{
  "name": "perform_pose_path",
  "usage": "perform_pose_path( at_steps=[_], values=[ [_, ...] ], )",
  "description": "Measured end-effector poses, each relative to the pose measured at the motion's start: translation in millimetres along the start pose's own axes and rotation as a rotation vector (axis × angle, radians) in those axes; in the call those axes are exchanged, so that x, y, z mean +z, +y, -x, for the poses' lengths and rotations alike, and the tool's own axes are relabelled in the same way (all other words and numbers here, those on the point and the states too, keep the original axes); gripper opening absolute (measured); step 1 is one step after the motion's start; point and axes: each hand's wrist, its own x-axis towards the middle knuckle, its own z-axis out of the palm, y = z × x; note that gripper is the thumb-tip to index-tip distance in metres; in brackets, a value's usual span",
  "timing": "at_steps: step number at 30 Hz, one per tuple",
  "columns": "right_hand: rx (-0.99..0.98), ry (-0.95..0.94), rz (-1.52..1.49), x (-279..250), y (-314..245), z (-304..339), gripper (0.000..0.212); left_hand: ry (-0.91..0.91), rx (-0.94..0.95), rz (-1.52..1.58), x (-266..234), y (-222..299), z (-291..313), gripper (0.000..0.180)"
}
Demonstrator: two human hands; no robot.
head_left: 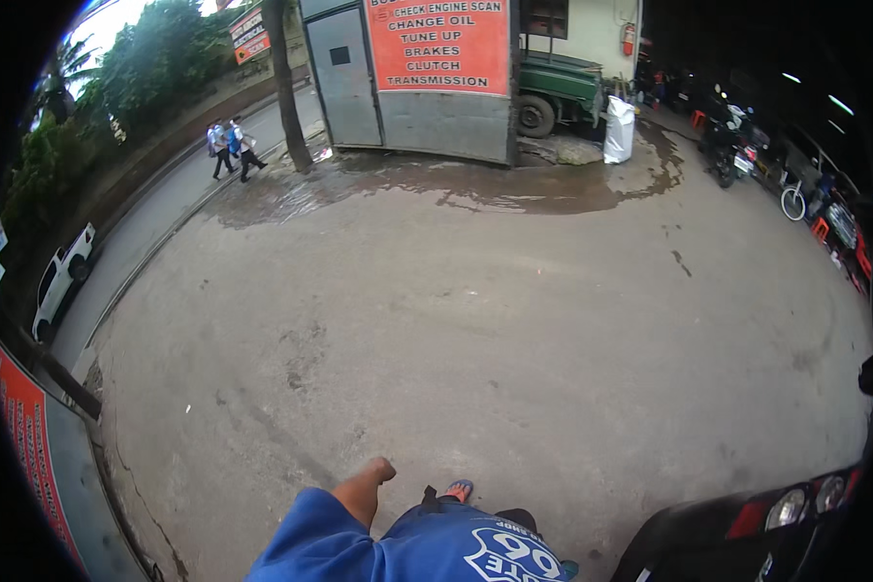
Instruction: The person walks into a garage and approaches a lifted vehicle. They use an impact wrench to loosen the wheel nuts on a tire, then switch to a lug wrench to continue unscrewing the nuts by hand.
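My left hand (pixel 383 469) is held out in front of my body, above the concrete ground (pixel 514 339). It shows small, from the back of the wrist, and its fingers are too hidden to read. Nothing can be seen sticking out of it. The arm comes from the sleeve of my blue shirt (pixel 310 543). Below and beyond the shirt, one foot in a sandal (pixel 461 491) rests on the concrete. My right hand does not show.
A dark vehicle with headlights (pixel 786 507) stands close at lower right. Ahead are a grey metal gate (pixel 446 121), a tree trunk (pixel 286 97), a green vehicle (pixel 563 87), a white sack (pixel 619 131) and wet ground. A motorcycle (pixel 730 145) stands right; people (pixel 233 145) walk along the road.
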Motion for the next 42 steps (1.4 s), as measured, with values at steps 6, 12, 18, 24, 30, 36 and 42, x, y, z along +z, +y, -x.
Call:
perform_pose_path(
  at_steps=[6, 12, 18, 24, 30, 36, 42],
  values=[
    [-0.105, -0.046, 0.037, -58.6, -210.7, -124.7, 0.027, 0.628, 0.595, 0.337, -311.7, 294.4, 17.4, 0.037],
    [-0.14, -0.053, 0.006, -169.3, -370.0, -241.4, 0.031, 0.486, 0.553, 0.395, -339.4, 485.3, 0.7, 0.038],
    [-0.172, 0.027, -0.096, -295.9, -486.9, -343.7, 0.038, -0.527, 0.083, 0.033, -237.7, 579.2, -47.6, 0.045],
    [-0.021, 0.072, -0.305, -425.0, -594.3, -489.6, 0.021, -0.601, -0.041, 0.048, -280.4, 749.1, -110.2, 0.038],
    [-0.367, -0.183, 0.323, -501.4, -652.8, -581.6, 0.021, -0.203, 0.101, -0.033, -480.7, 1077.3, -184.4, 0.03],
    [0.568, -0.258, -0.687, -531.1, -730.9, -646.7, 0.032, 0.197, 0.66, 0.111, -671.9, 1489.0, -200.7, 0.024],
    [0.513, -0.196, -0.627, -710.2, -850.9, -736.3, 0.022, 0.07, 0.671, 0.098, -679.9, 1765.9, -156.7, 0.026]
  ],
)
